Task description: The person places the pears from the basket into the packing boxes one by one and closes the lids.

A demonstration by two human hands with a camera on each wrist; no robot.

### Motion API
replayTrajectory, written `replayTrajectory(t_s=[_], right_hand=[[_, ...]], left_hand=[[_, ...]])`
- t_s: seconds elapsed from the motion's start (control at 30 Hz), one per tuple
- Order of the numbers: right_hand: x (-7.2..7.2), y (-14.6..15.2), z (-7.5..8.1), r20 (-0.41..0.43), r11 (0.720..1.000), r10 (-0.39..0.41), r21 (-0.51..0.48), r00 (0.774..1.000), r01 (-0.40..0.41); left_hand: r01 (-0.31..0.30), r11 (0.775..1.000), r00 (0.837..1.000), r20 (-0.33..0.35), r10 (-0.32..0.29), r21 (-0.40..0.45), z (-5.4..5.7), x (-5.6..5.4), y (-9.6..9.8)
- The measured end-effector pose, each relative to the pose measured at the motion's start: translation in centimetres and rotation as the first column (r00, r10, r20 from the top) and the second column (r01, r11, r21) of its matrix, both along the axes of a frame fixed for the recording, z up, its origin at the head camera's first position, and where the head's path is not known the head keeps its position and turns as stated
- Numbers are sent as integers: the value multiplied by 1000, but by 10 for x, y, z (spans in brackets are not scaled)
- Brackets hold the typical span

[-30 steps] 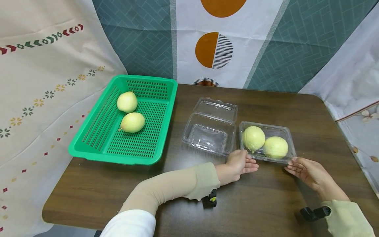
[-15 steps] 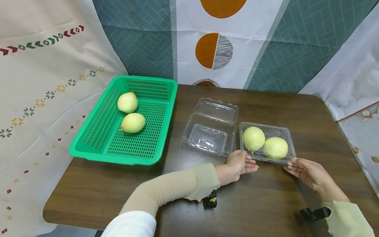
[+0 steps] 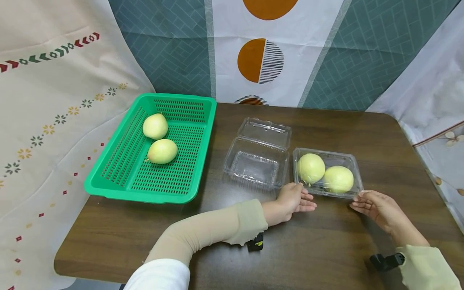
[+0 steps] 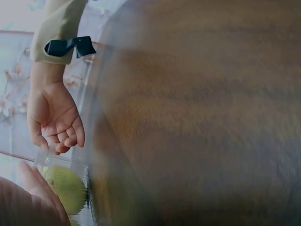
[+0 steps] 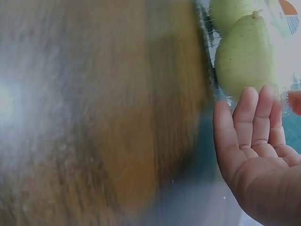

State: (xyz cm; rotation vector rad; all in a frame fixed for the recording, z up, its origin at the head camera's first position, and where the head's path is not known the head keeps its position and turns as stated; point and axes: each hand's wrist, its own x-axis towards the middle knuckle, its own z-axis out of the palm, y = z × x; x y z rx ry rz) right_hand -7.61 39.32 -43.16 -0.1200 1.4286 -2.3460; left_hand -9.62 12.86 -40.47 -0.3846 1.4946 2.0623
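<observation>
A clear plastic clamshell box (image 3: 328,155) with two pale yellow melons (image 3: 311,168) inside lies on the right of the table, its lid down over them. My left hand (image 3: 290,201) pinches its near left corner, thumb at the rim, other fingers stretched out below. At the near right corner my right hand (image 3: 380,213) holds the edge between thumb and fingertips. The right wrist view shows the right fingertips (image 5: 248,96) overlapping the box in front of a melon (image 5: 247,54). Left of it, a second clamshell (image 3: 259,161) lies open with nothing in it.
A green perforated basket (image 3: 145,195) with two more melons (image 3: 162,151) stands on the left of the brown table (image 3: 308,253). Patterned cloths hang along the back (image 3: 174,48) and both sides. The table's near edge lies below the basket.
</observation>
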Motion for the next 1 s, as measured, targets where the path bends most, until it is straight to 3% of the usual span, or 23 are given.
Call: replayTrajectory(t_s=[0.13,0.23,0.33,0.43,0.6,0.7,0.8,0.9,1.0], right_hand=[[1,-2,3,-20,987,-76,141,997,78],[2,-4,8,-35,953,-126,274,991,131],[3,-6,13,-70,902,-171,390,983,185],[4,-7,15,-128,825,-205,511,970,241],[3,-5,15,-220,712,-283,604,934,358],[2,-7,15,-282,664,-354,596,892,452],[0,-12,18,-340,633,-421,554,841,541],[0,-19,26,-377,590,-460,547,804,594],[-1,-24,34,-404,496,-459,623,791,606]], left_hand=[[62,997,998,-26,-64,-47,4,1,-3],[109,989,994,-21,-111,-98,10,4,-5],[168,967,983,-34,-178,-191,15,6,-10],[201,923,966,-91,-243,-328,20,7,-17],[244,834,912,-175,-371,-495,33,5,-33],[310,777,857,-194,-478,-548,39,5,-44],[360,732,795,-220,-565,-578,43,6,-53],[334,710,756,-274,-594,-620,47,6,-62],[264,708,742,-332,-583,-655,52,5,-70]])
